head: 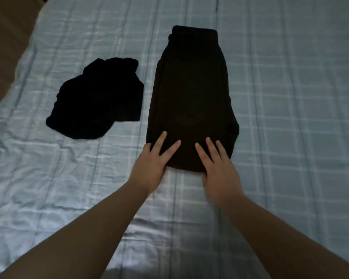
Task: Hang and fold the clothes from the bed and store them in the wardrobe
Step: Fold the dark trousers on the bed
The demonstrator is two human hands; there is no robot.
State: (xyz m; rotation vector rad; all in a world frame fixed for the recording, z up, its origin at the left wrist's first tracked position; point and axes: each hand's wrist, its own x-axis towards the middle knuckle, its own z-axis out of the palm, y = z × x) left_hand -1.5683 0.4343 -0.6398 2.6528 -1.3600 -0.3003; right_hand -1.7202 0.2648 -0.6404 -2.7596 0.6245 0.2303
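Observation:
A long dark-brown folded garment [191, 91] lies lengthwise on the bed, its banded end pointing away from me. My left hand [153, 162] rests on its near left corner with fingers straight and spread. My right hand [218, 168] lies flat on its near right corner, fingers straight; whether the thumbs reach under the hem is hidden. A second black garment [97, 99] lies loosely bunched to the left, apart from both hands.
The bed carries a pale blue checked sheet [290, 117], wrinkled at the near left. A brown surface [6, 37] shows past the bed's left edge at the top left corner.

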